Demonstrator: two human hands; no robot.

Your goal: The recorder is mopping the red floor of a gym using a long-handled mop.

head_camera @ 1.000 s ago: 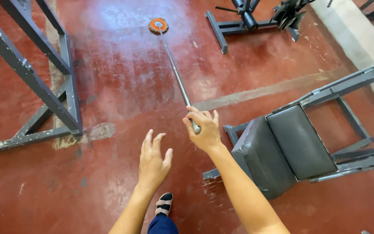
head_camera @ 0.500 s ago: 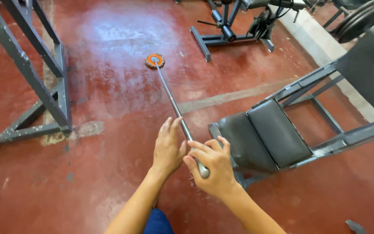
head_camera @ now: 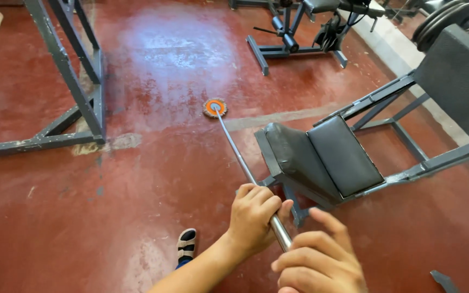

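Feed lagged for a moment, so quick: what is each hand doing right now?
Left hand: closed around the metal mop handle.
Right hand: fingers curled around the handle's near end, holding it.

Single head-worn view, steeply downward and forward, close above hands, red floor (head_camera: pixel 137 190) beyond.
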